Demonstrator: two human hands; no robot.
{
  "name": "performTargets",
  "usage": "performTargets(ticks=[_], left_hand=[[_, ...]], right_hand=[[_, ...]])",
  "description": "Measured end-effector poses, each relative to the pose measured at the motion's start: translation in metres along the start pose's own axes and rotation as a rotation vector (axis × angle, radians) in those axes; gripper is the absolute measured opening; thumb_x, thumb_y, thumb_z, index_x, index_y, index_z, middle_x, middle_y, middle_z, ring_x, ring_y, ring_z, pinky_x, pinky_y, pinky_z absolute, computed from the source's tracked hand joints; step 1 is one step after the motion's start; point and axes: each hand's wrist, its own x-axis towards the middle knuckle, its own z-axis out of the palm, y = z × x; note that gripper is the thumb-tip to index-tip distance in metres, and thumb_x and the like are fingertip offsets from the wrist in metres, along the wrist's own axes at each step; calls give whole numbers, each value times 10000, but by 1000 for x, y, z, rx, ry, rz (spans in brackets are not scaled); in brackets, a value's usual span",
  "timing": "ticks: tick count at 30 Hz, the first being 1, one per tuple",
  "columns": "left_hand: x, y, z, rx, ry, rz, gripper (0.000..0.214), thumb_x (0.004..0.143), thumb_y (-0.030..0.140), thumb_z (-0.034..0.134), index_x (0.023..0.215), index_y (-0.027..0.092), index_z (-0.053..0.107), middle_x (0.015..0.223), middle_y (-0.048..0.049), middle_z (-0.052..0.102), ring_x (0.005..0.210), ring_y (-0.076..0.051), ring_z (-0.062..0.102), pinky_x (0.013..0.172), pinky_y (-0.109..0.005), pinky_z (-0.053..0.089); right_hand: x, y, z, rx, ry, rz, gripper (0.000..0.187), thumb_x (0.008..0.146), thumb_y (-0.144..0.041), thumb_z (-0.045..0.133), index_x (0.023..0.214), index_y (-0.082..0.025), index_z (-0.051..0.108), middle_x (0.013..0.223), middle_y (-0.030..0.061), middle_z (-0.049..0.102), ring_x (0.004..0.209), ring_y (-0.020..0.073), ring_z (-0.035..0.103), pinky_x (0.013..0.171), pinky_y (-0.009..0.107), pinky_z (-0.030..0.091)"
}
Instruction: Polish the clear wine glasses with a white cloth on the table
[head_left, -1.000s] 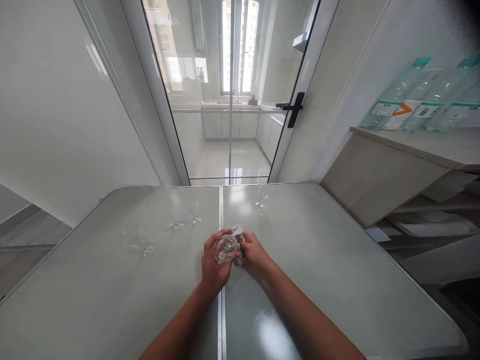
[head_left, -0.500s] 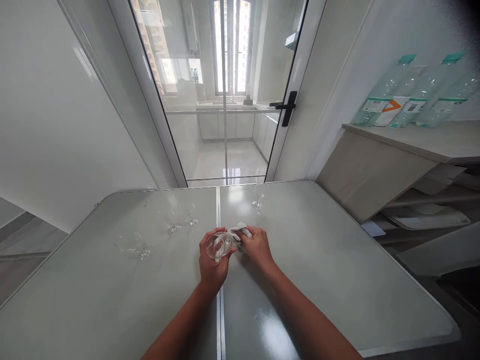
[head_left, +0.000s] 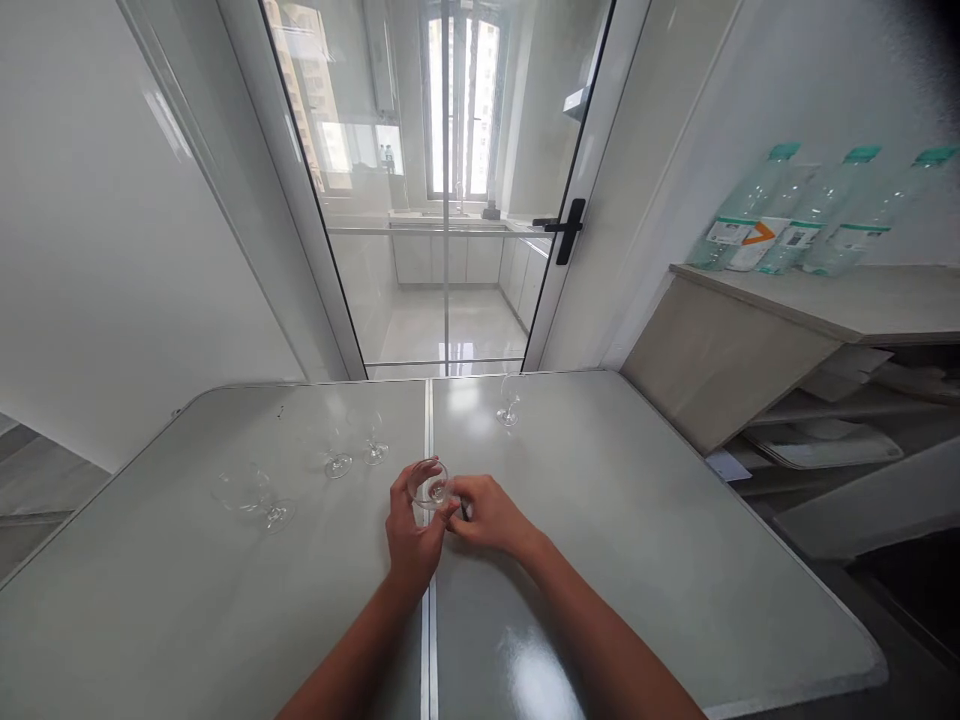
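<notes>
My left hand point(head_left: 409, 535) is wrapped around a clear stemmed glass point(head_left: 429, 484), held over the seam in the middle of the grey table point(head_left: 637, 540). My right hand point(head_left: 487, 517) is closed right beside the glass, its fingers touching the glass's side; the grey cloth it gripped a moment ago is almost fully hidden inside the fist. Two small stemmed glasses point(head_left: 339, 455) point(head_left: 374, 445) stand upright to the left. A larger glass point(head_left: 251, 495) stands further left. One more glass point(head_left: 509, 403) stands near the far edge.
A glass sliding door with a black handle point(head_left: 561, 228) is behind the table. On the right stands a wooden shelf unit point(head_left: 787, 330) with several green-capped plastic bottles point(head_left: 795, 215) on top. A white wall runs along the left.
The cloth, visible above my right hand before, is now tucked out of sight in the fist. Both hands and the glass sit slightly lower and left in view; the camera shifted.
</notes>
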Motion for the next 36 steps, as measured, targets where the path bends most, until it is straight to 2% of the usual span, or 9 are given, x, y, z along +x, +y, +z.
performTargets(ticks=[4,7,9,11,14,16,19,24,36], left_hand=[[2,-5,3,-84,-127,-27,596,800,286,809,1301,247,487,1350,-137,627,1258,-297,604,1066,-500,464],[7,-7,4,-85,-150,4,727,719,308,873,1324,258,472,1409,-141,557,1237,-299,589,1041,-470,462],[9,-10,3,-45,-163,30,565,710,326,874,1171,244,558,1231,-97,609,1026,-246,629,897,-383,500],[10,-13,1,-16,-280,36,233,834,350,757,834,215,567,842,-15,569,717,-164,540,683,-293,439],[10,-16,-2,-7,-629,13,510,982,365,526,556,205,297,583,46,246,533,-119,261,554,-281,234],[10,-18,-3,-29,-803,-11,552,1000,381,475,560,206,192,588,49,163,537,-114,175,552,-293,168],[11,-19,-3,-82,-904,-51,553,999,414,466,600,211,140,589,53,130,541,-103,126,542,-301,127],[13,-21,-3,-158,-912,-107,561,996,449,460,610,212,129,578,57,110,536,-93,113,537,-311,114],[11,-17,-2,-142,-944,-157,576,995,472,467,607,211,130,585,54,112,546,-100,108,545,-328,108]], right_hand=[[1,12,11,-368,82,51,101,808,-184,574,764,-203,663,744,37,667,631,169,540,596,264,306],[2,21,-1,-483,216,61,165,873,-204,553,873,-200,719,807,77,714,679,198,598,625,279,333],[0,28,-18,-452,450,117,231,932,-247,529,989,-195,747,845,96,743,717,213,636,675,287,376],[-3,39,-40,-404,729,224,292,963,-344,532,1041,-177,758,844,111,759,705,224,650,707,299,408],[-8,65,-76,-372,959,413,394,947,-449,534,870,-154,785,850,141,777,734,255,676,760,325,444],[-10,88,-96,-345,944,558,428,906,-475,546,723,-164,777,894,152,792,817,279,703,790,330,463],[-5,122,-117,-328,866,649,346,815,-433,609,663,-174,781,854,136,802,845,288,727,748,312,486],[19,155,-135,-356,749,690,272,761,-370,635,692,-164,797,731,124,790,826,286,744,727,298,504],[44,176,-142,-423,638,723,321,798,-390,611,872,-164,827,750,113,793,807,261,738,722,281,503]])
